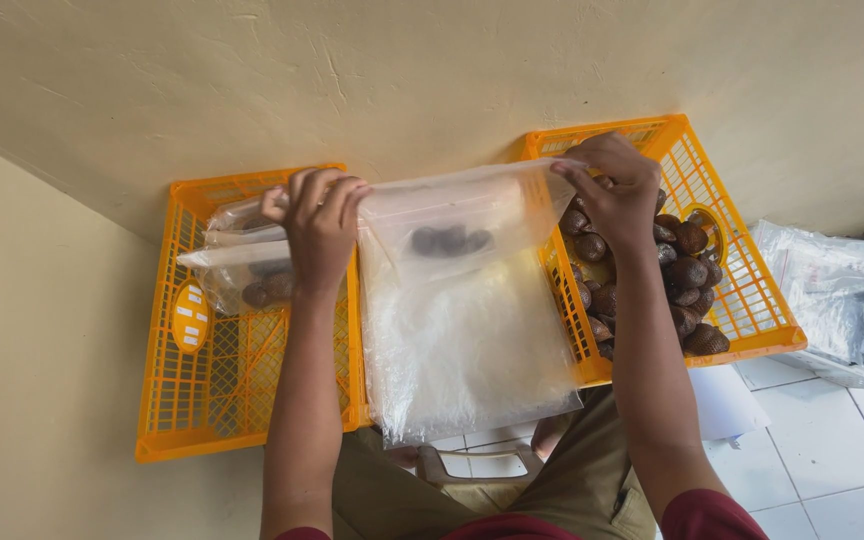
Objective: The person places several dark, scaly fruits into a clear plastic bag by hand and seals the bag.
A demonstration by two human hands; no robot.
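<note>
Both hands' grip pinches the clear plastic bag (462, 300) top corners; bag hangs below.

You see even, soft daylight with faint shadows. The clear plastic bag (467, 300) shows mild glare. Focus is sharp; edges bend slightly.

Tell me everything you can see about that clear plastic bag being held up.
The clear plastic bag is thin, see-through and crinkled. Both hands pinch its top edge, left hand and right hand, so it hangs between two orange crates. A few dark brown fruits show through near the top.
</note>
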